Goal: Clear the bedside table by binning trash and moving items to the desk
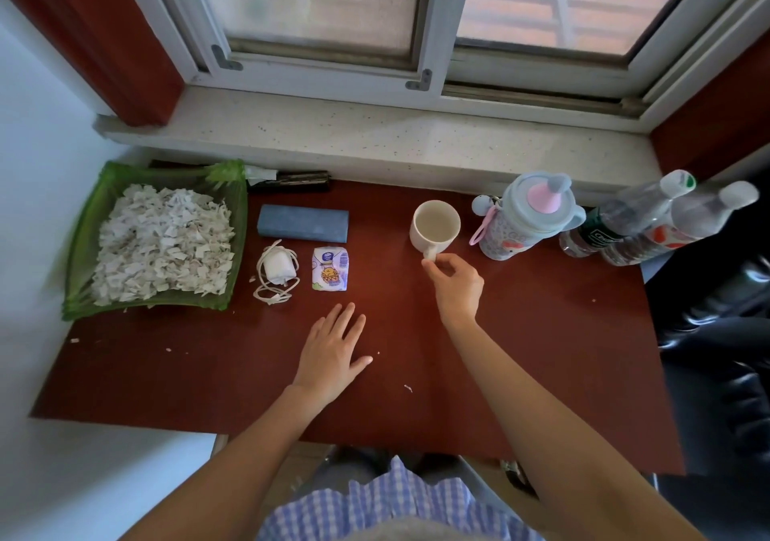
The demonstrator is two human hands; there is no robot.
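Right hand reached forward over the red-brown desk, fingertips pinched on the handle of a cream mug. Mug stood upright on the desk, mouth open to the camera, just left of a pale blue child's bottle with a pink spout. Further right, against the windowsill, stood two clear plastic bottles, close together and close to the child's bottle.

Left hand lay flat on the desk, fingers straight and slightly spread, gripping nothing, well apart from the right hand.

At the left end sat a green tray heaped with torn paper scraps. Between tray and mug: a blue oblong box toward the window; nearer the camera, a white charger with coiled cable and beside it a small printed packet, not touching each other. Behind the box, at the desk's back edge, lay a dark object, too unclear to name. A few stray paper bits were scattered on the desk. Checked blue fabric showed at the bottom edge.
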